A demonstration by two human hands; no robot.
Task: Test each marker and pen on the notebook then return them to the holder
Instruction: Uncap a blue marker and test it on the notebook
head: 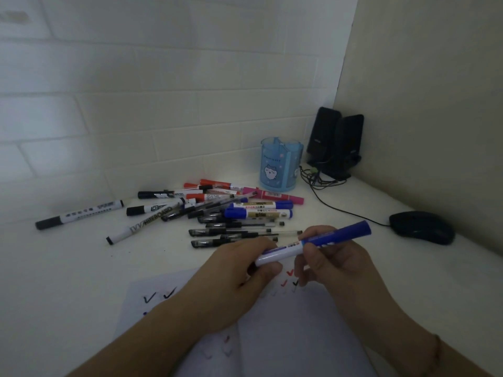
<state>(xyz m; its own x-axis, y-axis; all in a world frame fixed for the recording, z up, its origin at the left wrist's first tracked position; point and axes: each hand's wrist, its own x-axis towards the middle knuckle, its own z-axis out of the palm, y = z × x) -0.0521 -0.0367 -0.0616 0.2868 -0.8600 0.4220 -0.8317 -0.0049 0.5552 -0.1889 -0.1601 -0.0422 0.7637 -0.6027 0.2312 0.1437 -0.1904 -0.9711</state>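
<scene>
Both hands hold one blue marker point(294, 247) above the open notebook point(285, 336). My left hand point(239, 276) grips its white barrel at the lower left. My right hand point(329, 257) pinches the blue cap end, which points up and right. The notebook page carries black and red tick marks near my fingers. A pile of markers and pens point(217, 210) lies on the white desk beyond my hands. The blue translucent holder point(280, 164) stands upright behind the pile, with nothing visible in it.
Two black speakers point(334, 142) stand in the corner right of the holder, with cables trailing forward. A black mouse point(422, 227) sits at the right. A lone black marker point(79, 214) lies at the left. Tiled wall runs behind the desk.
</scene>
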